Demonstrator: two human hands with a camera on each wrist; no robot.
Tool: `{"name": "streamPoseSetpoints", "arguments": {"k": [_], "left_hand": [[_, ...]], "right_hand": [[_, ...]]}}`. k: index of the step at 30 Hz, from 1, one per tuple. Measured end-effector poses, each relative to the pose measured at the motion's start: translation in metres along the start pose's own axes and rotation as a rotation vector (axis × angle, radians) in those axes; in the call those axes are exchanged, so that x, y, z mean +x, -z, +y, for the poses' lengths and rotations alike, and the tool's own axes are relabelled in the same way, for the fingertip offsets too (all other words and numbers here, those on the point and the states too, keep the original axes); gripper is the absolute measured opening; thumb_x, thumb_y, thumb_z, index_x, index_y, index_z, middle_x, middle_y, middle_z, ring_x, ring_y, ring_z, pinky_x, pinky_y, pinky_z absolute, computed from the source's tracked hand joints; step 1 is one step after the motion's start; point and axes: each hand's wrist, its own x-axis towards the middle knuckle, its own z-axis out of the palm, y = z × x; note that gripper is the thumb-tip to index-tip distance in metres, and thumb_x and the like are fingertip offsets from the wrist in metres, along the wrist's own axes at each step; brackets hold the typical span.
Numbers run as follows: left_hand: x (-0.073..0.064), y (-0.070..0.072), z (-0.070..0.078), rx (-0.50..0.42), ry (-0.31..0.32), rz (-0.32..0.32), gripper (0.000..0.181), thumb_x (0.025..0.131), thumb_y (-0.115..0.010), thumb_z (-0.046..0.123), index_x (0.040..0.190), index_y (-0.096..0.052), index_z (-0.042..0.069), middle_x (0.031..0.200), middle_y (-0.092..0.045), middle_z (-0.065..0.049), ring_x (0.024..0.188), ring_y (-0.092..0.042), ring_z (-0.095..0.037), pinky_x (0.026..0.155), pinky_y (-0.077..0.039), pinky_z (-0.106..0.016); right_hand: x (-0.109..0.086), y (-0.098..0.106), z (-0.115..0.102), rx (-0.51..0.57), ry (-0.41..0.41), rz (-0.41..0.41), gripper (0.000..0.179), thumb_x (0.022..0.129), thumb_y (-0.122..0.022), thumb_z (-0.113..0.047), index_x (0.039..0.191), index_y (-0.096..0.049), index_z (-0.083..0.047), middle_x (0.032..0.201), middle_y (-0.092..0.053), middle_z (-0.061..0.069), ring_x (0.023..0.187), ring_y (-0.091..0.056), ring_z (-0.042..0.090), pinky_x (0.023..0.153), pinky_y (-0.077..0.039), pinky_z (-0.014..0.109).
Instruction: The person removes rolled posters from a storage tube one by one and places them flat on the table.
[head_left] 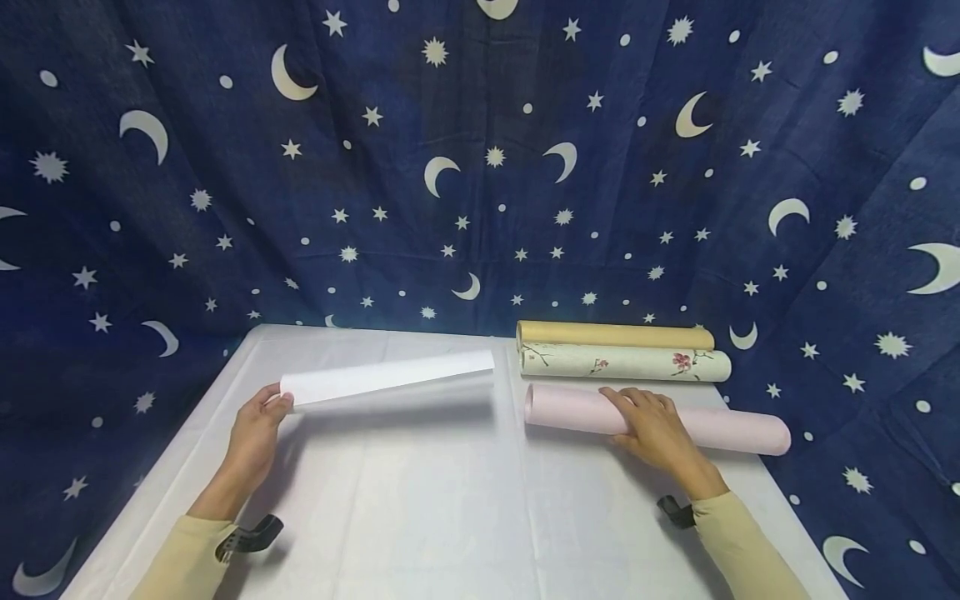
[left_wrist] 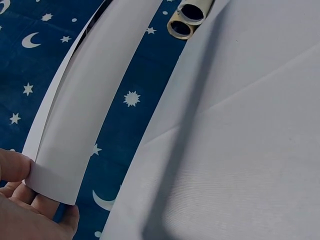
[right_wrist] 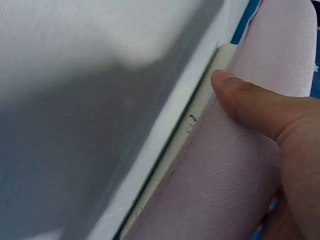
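My left hand [head_left: 253,435] pinches the near end of a long, curved white paper strip [head_left: 390,377] between thumb and fingers. Held above the white table cover, the strip reaches toward the middle and casts a shadow. In the left wrist view, the paper strip [left_wrist: 92,100] looks bowed, with one long edge turned over. On the right, my right hand [head_left: 658,429] grips a pale pink wallpaper roll [head_left: 738,429] from above. The right wrist view shows the thumb lying across the textured pink roll [right_wrist: 215,170]; the other fingers are mostly hidden behind it.
Behind the pink roll lie a cream wallpaper roll [head_left: 637,363] with floral branches and a yellow roll [head_left: 615,335], side by side. A white cover [head_left: 420,492] spreads over the table. Dark blue fabric [head_left: 480,217] with moons and stars hangs around it.
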Motion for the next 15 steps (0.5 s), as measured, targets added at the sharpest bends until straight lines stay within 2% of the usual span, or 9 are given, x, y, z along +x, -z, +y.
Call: {"name": "streamPoseSetpoints", "arguments": {"k": [5, 9, 15], "left_hand": [[0.001, -0.002, 0.005, 0.044, 0.015, 0.026, 0.058, 0.104, -0.047, 0.034, 0.143, -0.034, -0.005, 0.088, -0.06, 0.033, 0.097, -0.054, 0.009, 0.094, -0.035, -0.016], [0.004, -0.005, 0.007, 0.054, 0.035, 0.048, 0.056, 0.104, -0.047, 0.032, 0.145, -0.035, -0.004, 0.088, -0.059, 0.033, 0.099, -0.054, 0.006, 0.098, -0.034, -0.024], [0.006, -0.01, 0.008, 0.069, 0.048, 0.056, 0.058, 0.104, -0.045, 0.034, 0.147, -0.033, -0.002, 0.099, -0.059, 0.024, 0.099, -0.052, 0.007, 0.113, -0.029, -0.041]], "right_hand": [[0.01, -0.006, 0.011, -0.011, 0.027, -0.006, 0.082, 0.074, -0.086, -0.029, 0.145, -0.046, -0.018, 0.126, -0.061, 0.017, 0.117, -0.056, 0.043, 0.099, -0.037, 0.063], [0.016, -0.012, 0.02, -0.007, 0.039, -0.01, 0.082, 0.074, -0.086, -0.029, 0.144, -0.046, -0.016, 0.13, -0.06, 0.017, 0.119, -0.055, 0.044, 0.098, -0.038, 0.063], [0.024, -0.018, 0.027, 0.009, 0.058, -0.003, 0.083, 0.074, -0.086, -0.029, 0.145, -0.046, -0.016, 0.128, -0.061, 0.017, 0.117, -0.057, 0.044, 0.096, -0.039, 0.063]]}}
